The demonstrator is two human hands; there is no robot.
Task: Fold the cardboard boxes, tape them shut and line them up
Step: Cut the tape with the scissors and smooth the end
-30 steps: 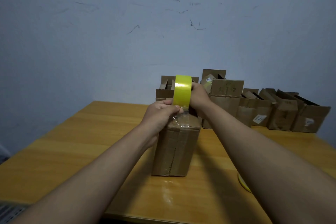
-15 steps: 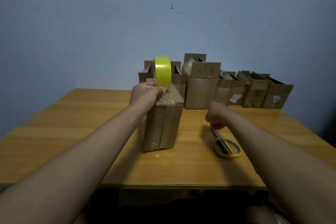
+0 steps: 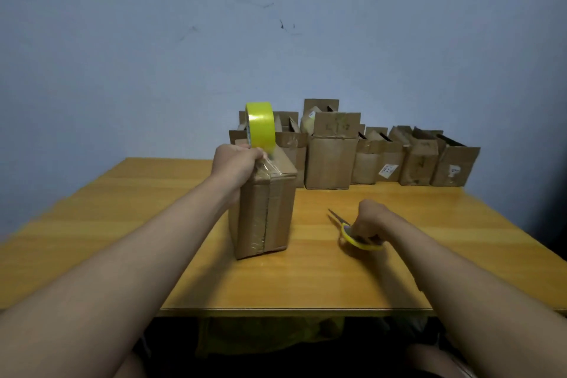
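1. Box (image 3: pixel 264 209) stands upright at table (image 3: pixel 122 224) centre, clear tape running down its near face.
2. Left hand (image 3: pixel 236 163) at the box's 10 o'clock top corner, fingers curled round the yellow tape roll (image 3: pixel 260 126), pinning a stretched tape tail to the top.
3. Right hand (image 3: pixel 369 221) at 3 o'clock of the box, fingers closed on the scissors (image 3: pixel 352 233) lying on the table.
4. Row of boxes (image 3: pixel 368 157) at 12–2 o'clock, flaps up.
5. Judgement: box probably light, stiff-walled, tips easily; brace the top corner. Tape tail is thin and sticky; keep it taut for the cut.
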